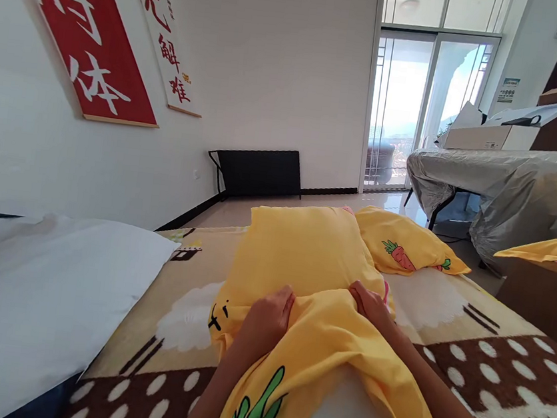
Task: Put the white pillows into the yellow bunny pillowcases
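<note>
2 hands [269, 312] [371, 305], yellow cloth [324, 318] gripped between them

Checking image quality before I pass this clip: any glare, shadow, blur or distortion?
Head view: daylight nearly washes out the glass door; a soft shadow edges the red banner, which leans, likely from wide-angle stretch; the left hand, right hand and yellow fabric between them look reasonably sharp.

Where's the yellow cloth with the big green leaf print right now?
The yellow cloth is at the lower centre of the head view, gripped by the left hand and right hand, right of the large white pillow.
</note>
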Demonstrator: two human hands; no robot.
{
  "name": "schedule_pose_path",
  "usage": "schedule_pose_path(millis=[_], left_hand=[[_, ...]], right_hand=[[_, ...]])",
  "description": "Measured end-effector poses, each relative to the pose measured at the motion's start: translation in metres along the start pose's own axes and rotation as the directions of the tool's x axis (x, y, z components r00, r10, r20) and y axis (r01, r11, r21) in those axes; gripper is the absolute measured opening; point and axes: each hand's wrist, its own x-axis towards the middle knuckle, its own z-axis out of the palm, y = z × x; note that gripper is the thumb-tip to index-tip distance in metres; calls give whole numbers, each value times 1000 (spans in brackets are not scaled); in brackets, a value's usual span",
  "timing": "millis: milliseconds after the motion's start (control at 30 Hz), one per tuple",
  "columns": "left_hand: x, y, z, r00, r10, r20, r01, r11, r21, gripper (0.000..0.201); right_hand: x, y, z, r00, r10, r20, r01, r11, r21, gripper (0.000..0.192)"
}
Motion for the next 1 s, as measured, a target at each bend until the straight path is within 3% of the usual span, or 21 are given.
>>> schedule_pose_path(millis=[67,267,400,500,600,733,867,933,1000], left_hand=[[5,4,-3,990,-35,136,36,999,-5,31],[-12,27,-31,984,154,-87,-146,985,89,38],[-23,40,-48,992,126,-3,-125,987,100,25],[-29,43,-53,979,200,32,-203,971,130,34],[-33,42,-57,956,293,21,-292,938,189,36],[-31,29,-63,968,250,-8,-241,942,233,39],[-19,6,-61,967,231,-111,-200,951,235,31],[-13,-4,-57,946,282,-162,-271,959,87,28],[-8,-8,-50,934,304,-187,-336,927,-169,24]], right_hand=[[5,-4,-7,990,34,139,-31,999,-22,24],[-3,-38,-54,980,-118,157,128,990,-56,26],[-9,-53,-79,962,-106,252,143,981,-135,53],[-12,-56,-86,949,-134,286,186,969,-163,37],[-14,-58,-88,944,-271,188,310,924,-226,34],[-13,-60,-85,904,-427,29,425,887,-178,32],[-9,-55,-74,923,-374,-87,377,926,11,37],[-7,-50,-67,940,-297,-167,302,953,5,34],[-5,-44,-59,936,-263,-233,264,964,-30,32]])
